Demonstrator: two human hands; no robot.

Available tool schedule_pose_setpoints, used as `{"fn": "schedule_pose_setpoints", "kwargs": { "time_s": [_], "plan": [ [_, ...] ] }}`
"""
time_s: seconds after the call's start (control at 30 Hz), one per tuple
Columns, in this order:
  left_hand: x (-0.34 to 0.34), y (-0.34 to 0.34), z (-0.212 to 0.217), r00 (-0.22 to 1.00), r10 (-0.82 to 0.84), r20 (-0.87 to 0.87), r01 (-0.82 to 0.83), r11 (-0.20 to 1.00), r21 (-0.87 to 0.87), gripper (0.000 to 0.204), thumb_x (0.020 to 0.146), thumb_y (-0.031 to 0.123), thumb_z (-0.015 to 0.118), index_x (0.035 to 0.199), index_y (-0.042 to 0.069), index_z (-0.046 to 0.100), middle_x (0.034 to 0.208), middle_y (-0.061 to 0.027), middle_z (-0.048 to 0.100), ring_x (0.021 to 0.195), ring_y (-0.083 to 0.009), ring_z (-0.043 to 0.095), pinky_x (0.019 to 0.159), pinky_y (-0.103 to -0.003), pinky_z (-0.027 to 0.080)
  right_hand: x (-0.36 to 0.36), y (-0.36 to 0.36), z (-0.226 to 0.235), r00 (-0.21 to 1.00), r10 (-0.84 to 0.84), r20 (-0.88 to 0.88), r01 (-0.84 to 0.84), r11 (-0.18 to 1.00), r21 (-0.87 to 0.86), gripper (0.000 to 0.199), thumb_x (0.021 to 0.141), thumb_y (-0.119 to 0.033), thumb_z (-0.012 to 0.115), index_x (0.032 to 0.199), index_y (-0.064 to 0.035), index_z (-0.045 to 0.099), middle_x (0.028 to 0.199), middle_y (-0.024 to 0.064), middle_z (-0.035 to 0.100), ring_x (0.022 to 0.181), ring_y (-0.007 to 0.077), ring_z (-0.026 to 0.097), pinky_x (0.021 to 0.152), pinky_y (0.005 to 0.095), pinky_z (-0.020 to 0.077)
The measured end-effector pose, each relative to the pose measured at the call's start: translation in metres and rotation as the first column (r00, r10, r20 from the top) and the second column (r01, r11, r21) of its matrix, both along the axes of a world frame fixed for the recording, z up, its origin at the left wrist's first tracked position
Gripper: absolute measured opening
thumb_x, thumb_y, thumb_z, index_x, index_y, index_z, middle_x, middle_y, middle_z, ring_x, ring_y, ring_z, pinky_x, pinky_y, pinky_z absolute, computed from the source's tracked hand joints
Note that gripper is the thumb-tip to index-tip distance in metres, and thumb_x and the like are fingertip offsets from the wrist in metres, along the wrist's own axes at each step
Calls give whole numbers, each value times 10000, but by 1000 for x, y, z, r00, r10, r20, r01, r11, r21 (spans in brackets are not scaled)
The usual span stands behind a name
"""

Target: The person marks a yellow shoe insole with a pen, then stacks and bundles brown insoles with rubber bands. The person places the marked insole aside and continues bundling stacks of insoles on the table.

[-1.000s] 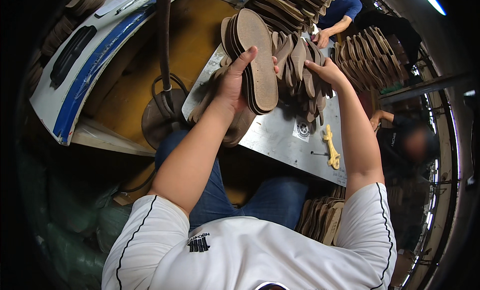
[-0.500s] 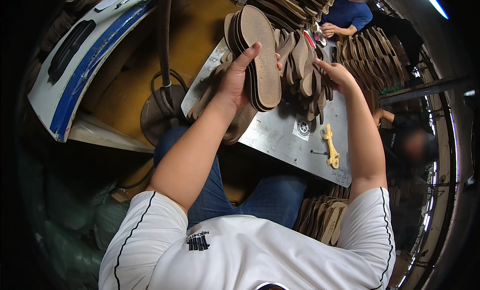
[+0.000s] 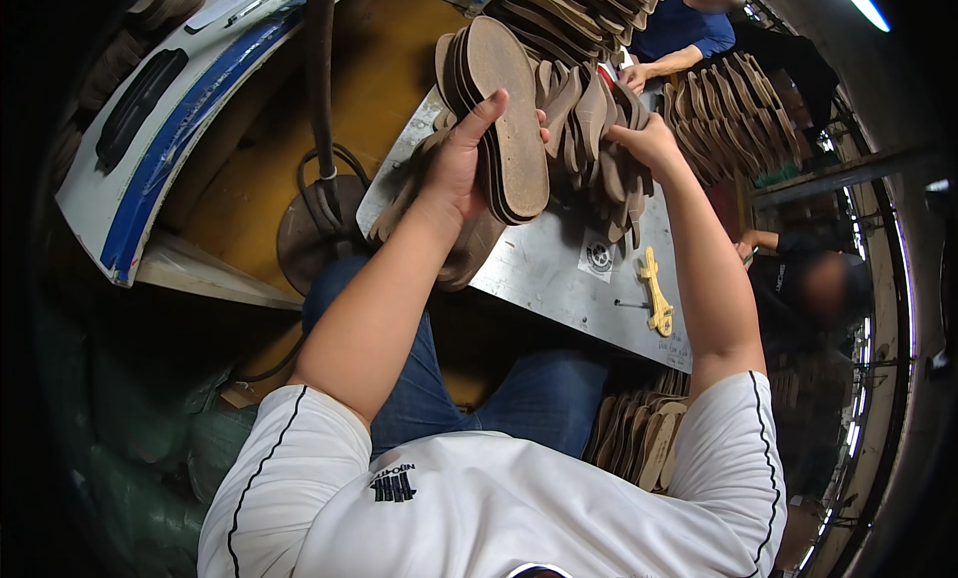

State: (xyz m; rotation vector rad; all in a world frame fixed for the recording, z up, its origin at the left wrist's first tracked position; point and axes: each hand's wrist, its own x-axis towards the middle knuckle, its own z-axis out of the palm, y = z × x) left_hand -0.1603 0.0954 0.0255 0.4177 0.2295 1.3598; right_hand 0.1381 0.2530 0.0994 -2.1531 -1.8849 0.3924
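Observation:
A stack of several brown cork-like shoe insoles (image 3: 522, 129) is upright in my left hand (image 3: 461, 164). Its thumb presses the front face, and fingertips curl round the right edge. Over the metal table, my right hand (image 3: 647, 144) has reached a loose pile of insoles (image 3: 591, 114). The right thumb lies against insoles there, while the other fingers are mostly hidden behind them; the hand looks closed on the pile's right side. Below my left wrist, more insoles (image 3: 469, 254) overhang the table's left edge.
On the metal table (image 3: 544, 279) lie a yellow tool-like piece (image 3: 656, 293) and a round-printed sticker (image 3: 598, 257). Insole rows (image 3: 733, 119) stand at the far right, near a person in a blue shirt (image 3: 674, 29). A dark pole (image 3: 321, 79) rises left of the table.
My right hand has moved slightly left onto the insole pile, its thumb now against insoles. The stack in my left hand has shifted a little left. The far person's arm has moved.

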Motion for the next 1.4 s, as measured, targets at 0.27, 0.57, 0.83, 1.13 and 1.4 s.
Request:
{"fn": "schedule_pose_setpoints", "kwargs": {
  "time_s": [0.27,0.57,0.83,1.13,1.4],
  "plan": [
    [1,-1,-1,998,66,-20,-66,998,-2,782,1012,603,819,1399,-56,656,1257,-165,766,1121,-250,785,962,-396,674,4,9,4,935,158,-319,-111,981,162,911,791,-300,955,1526,81,575,1253,212,783,1085,268,789,985,378,627],
    [1,-2,0,995,87,-48,-88,996,-10,810,989,632,829,1385,-55,668,1228,-175,769,1092,-242,786,956,-385,672,5,20,-2,970,219,-105,-225,973,-47,1002,786,-199,1038,1603,58,518,1405,224,762,1246,284,768,1110,402,599],
    [-4,0,-1,998,28,-49,-28,1000,-6,807,982,643,831,1387,-38,674,1150,-162,781,1038,-234,791,936,-400,684,-11,11,-25,977,170,-128,-156,981,113,1120,676,-252,992,1630,42,484,1416,262,746,1316,343,735,1142,398,571],
    [-2,-1,-1,999,13,-30,-14,1000,-18,816,992,613,835,1447,-34,634,1268,-145,752,1112,-236,775,966,-422,669,-27,9,-8,1000,13,-7,-13,1000,2,939,693,-215,967,1458,136,552,1333,291,745,1190,354,768,1024,417,624],
    [-4,1,-8,999,-34,10,34,999,-5,698,994,592,852,1321,-8,709,1125,-152,798,1002,-235,801,913,-386,676,-1,-14,23,856,95,-508,-98,995,21,796,720,-46,917,1414,80,549,1204,209,747,992,280,779,882,417,667]
  ]
}}
